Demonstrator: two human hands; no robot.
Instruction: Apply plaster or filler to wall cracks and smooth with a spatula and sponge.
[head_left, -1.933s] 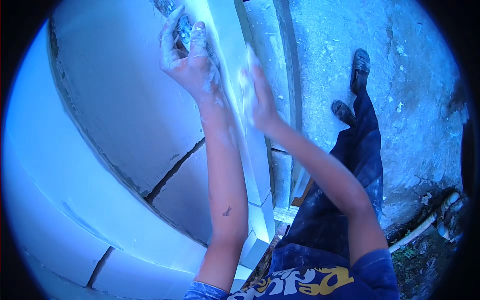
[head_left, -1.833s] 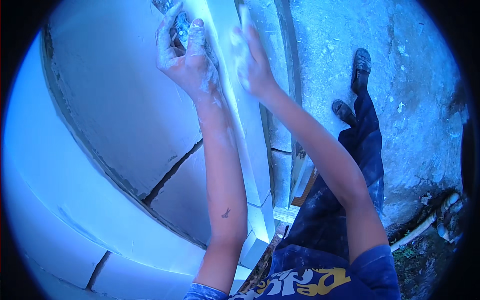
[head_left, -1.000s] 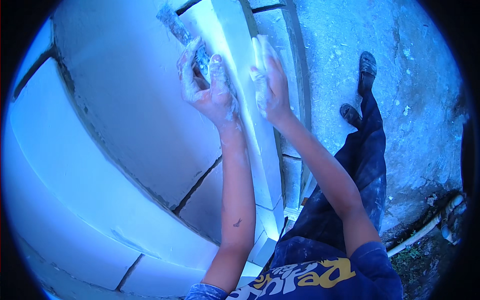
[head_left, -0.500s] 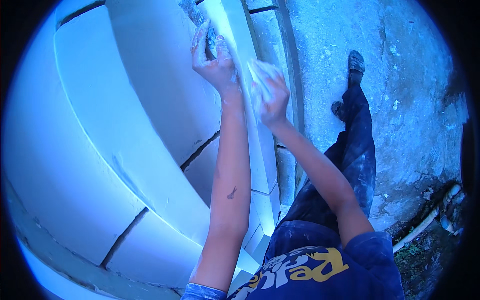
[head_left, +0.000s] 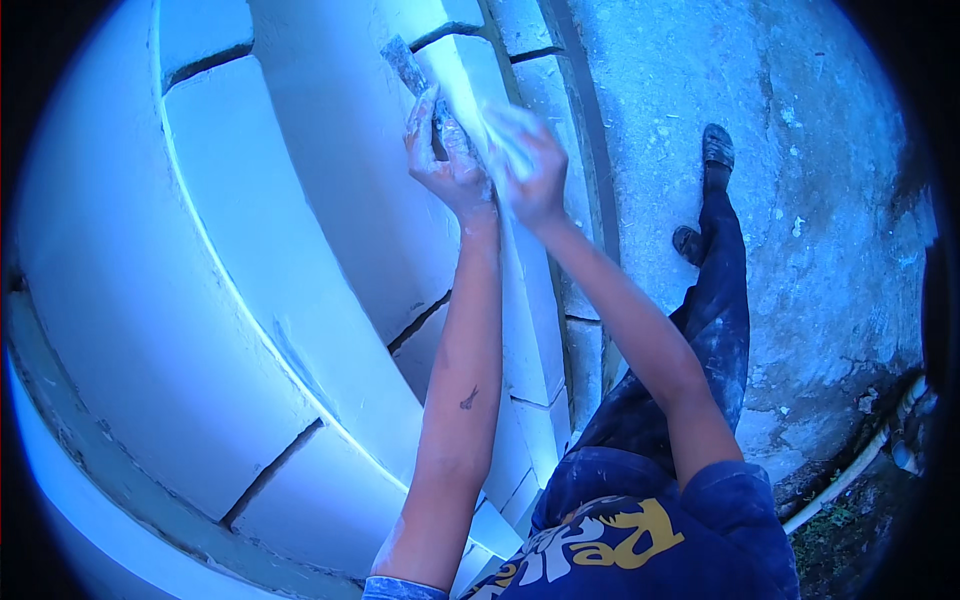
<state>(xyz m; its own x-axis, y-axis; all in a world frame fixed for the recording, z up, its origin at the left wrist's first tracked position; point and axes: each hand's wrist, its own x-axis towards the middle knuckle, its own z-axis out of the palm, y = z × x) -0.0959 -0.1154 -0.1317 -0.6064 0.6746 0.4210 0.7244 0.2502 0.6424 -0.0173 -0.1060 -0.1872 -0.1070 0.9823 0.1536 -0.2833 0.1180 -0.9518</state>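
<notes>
My left hand (head_left: 436,148), crusted with white dust, is closed round a narrow scraper-like tool (head_left: 404,66), whose flat metal blade points up and left along the pale edged strip of the block wall (head_left: 525,300). My right hand (head_left: 530,170), blurred at the fingers, is just right of it on the lit face of that strip, closed around something pale that I cannot make out.
Pale blocks (head_left: 230,240) with dark open joints fill the left and middle. My legs and sandals (head_left: 718,150) stand on a stained concrete floor (head_left: 820,250) at the right. A white pipe (head_left: 840,470) runs low at the right edge, beside dark ground with small plants.
My left hand and the tool have shifted right in view as more blocks came in at the top and left. My right hand has moved about along the strip, its fingers closing from a flatter pose.
</notes>
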